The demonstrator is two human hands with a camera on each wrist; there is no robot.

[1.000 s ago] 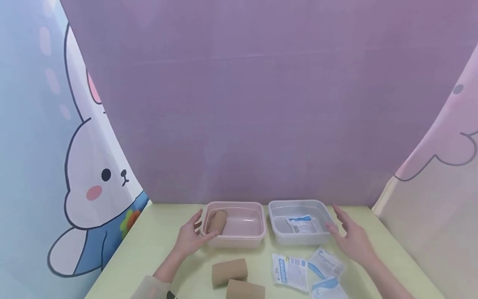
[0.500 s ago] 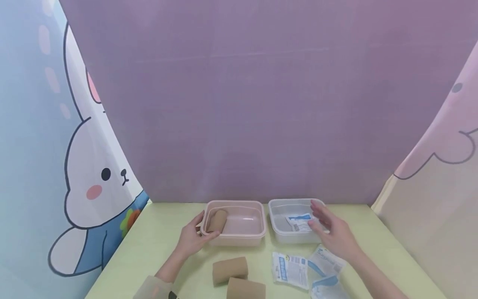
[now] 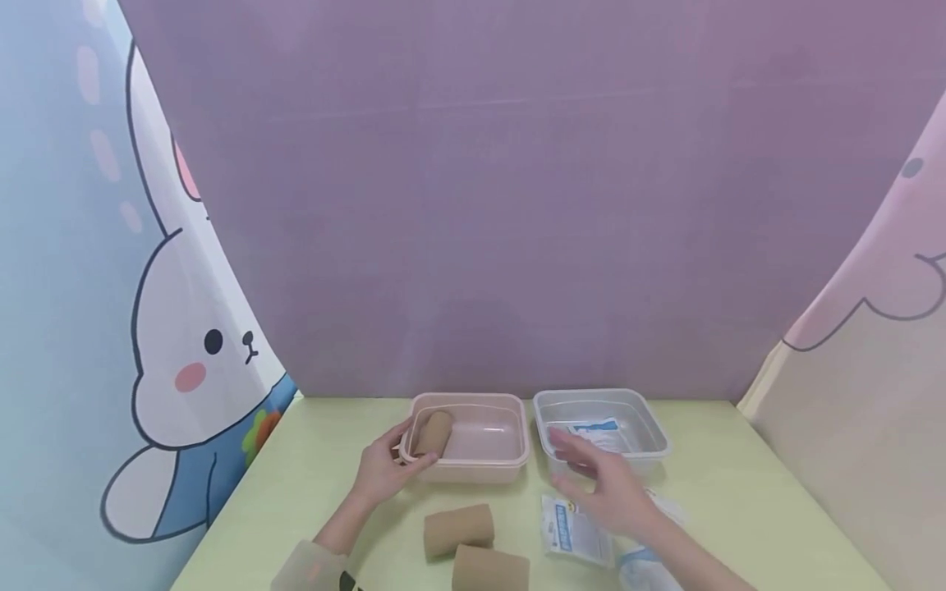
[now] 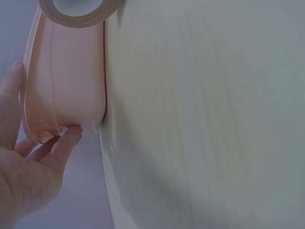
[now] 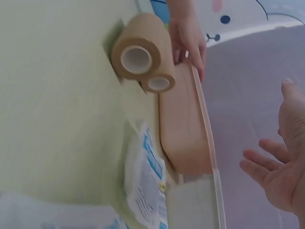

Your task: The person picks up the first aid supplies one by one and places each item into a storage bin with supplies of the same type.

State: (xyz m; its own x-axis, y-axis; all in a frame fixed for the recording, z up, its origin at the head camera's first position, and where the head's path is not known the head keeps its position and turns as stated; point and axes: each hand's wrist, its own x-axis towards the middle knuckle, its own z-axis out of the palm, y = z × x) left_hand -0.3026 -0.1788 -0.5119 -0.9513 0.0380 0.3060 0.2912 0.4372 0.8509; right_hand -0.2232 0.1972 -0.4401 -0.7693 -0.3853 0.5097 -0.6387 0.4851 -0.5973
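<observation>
While the left hand (image 3: 379, 472) braces the pink tray (image 3: 473, 474), the right hand (image 3: 608, 490) hangs unladen before the white tray (image 3: 650, 465)

Clock directions are read on the head view, twelve toward the purple backdrop (image 3: 473, 205), from the right hand unless noted.

Findings: The left fingers curl round the pink tray's nine o'clock end, thumb at the near rim. The right fingers are spread and hold nothing; the right wrist view shows air between them and both trays. The pink tray stands on the bench (image 3: 754, 492) between nine and ten o'clock, an inner roll (image 3: 434, 434) lying in its nine o'clock end. The white tray stands at twelve, an inner packet (image 3: 595, 432) inside. A loose packet (image 3: 580, 535) lies at seven; further packets, toward four and five, are partly hidden. Two brown rolls (image 3: 459, 530) lie just beside each other near eight o'clock.

Assessment: The step appears to be a reach of the right hand while the left steadies its tray.

Recommendations: Keep left-hand pressure light, as the thin wall probably flexes. Carry the right fingers above the rims, since a low sweep could drag the white tray. Should the loose packet be wanted, pinch one edge rather than press its middle, which would likely slide. A roll is best taken across its barrel, lest it roll toward six o'clock.
</observation>
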